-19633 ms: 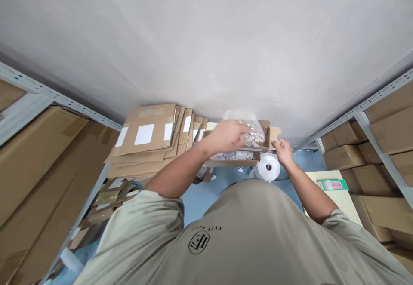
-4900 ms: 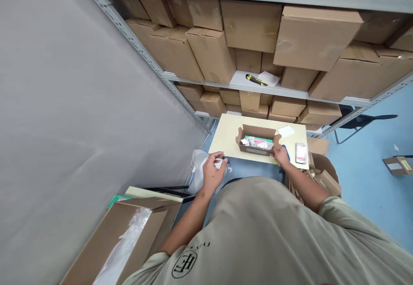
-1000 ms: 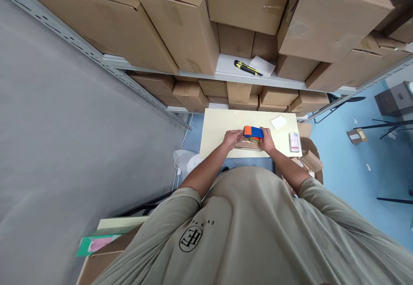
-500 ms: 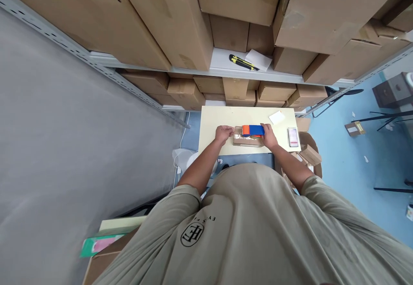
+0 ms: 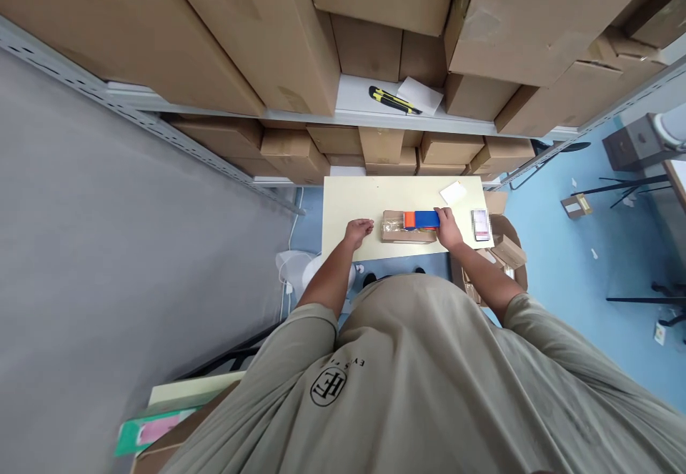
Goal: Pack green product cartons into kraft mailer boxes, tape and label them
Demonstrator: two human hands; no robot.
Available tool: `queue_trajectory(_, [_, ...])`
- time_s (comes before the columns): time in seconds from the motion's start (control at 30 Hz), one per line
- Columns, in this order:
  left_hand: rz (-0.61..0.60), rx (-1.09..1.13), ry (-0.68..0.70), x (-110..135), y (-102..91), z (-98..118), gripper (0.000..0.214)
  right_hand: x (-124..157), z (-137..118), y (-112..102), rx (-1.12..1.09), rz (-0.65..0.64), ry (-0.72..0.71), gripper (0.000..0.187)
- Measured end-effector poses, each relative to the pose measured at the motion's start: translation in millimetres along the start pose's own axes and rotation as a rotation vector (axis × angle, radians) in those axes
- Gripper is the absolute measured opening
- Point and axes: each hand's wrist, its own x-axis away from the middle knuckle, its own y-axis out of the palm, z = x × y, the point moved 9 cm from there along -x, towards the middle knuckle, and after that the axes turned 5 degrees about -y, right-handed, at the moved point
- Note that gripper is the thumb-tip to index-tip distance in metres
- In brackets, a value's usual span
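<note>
A closed cardboard box (image 5: 399, 227) lies flat on the cream table (image 5: 354, 202), its top shiny with clear tape. On its right half sits a blue and orange tape dispenser (image 5: 421, 219), and my right hand (image 5: 448, 229) grips the dispenser's right end. My left hand (image 5: 358, 231) is open and holds nothing. It rests near the table's front edge, a little left of the box and apart from it.
A pink-labelled packet in clear wrap (image 5: 481, 224) and a white paper slip (image 5: 453, 192) lie on the table's right side. Shelves of cardboard boxes stand ahead, with a yellow utility knife (image 5: 394, 100) on one. A grey wall runs along the left.
The box, open and holding crumpled paper earlier, is now shut and taped. My left hand has moved left off the box, while my right hand stays on the dispenser.
</note>
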Motion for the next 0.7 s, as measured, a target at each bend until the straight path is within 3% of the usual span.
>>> queue_trajectory(0.3, [-0.012, -0.177, -0.017, -5, 39.6, -32, 0.036, -2, 6, 5, 0.005, -0.028, 0.003, 0.078])
queue_trajectory(0.4, [0.043, -0.293, -0.016, -4, 34.0, -32, 0.055, -4, 8, 6, 0.004, -0.027, 0.016, 0.079])
queue_trajectory(0.47, [0.108, -0.395, 0.001, -3, 18.9, -23, 0.084, -4, 8, 5, -0.002, -0.022, 0.020, 0.078])
queue_trajectory(0.53, [0.182, -0.554, 0.105, 0, 4.7, -2, 0.106, -4, 8, 5, -0.009, -0.027, 0.019, 0.076])
queue_trajectory(0.6, [0.193, -0.735, 0.328, 7, 7.5, 28, 0.110, -3, 8, 5, -0.015, -0.036, 0.017, 0.074])
queue_trajectory(0.7, [-0.070, -0.973, 0.696, 27, 53.6, 57, 0.125, -5, 6, 2, -0.021, -0.037, 0.000, 0.074])
